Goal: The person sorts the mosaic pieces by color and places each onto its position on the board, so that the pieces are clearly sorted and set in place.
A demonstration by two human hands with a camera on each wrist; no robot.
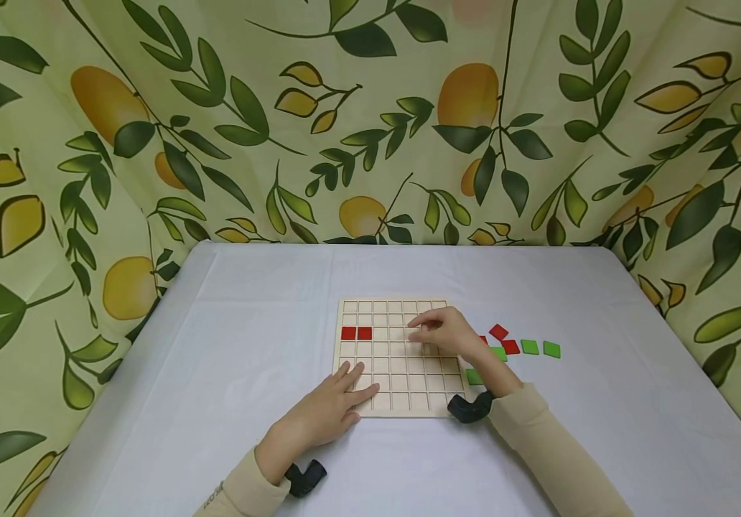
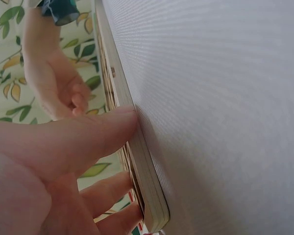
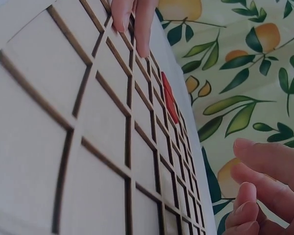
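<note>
A pale wooden grid board [image 1: 409, 386] lies on the table, with two red square tiles [image 1: 365, 333] side by side in cells at its left, third row down. My left hand [image 1: 325, 411] rests on the board's near left corner, fingers spread over the grid. In the left wrist view the thumb [image 2: 105, 129] touches the board's side edge. Above the middle right of the board hovers my right hand [image 1: 451, 332], thumb and fingers bent toward each other. I cannot tell whether a tile is between them. The right wrist view shows its bent fingers [image 3: 267, 166] beside the board.
Right of the board lie loose red tiles [image 1: 498, 332] and several green tiles [image 1: 529, 347], some partly behind the right forearm. White cloth [image 1: 248, 309] covers the table. A leaf-and-fruit patterned curtain [image 1: 357, 143] hangs behind. Black wrist devices [image 1: 306, 477] sit under both wrists.
</note>
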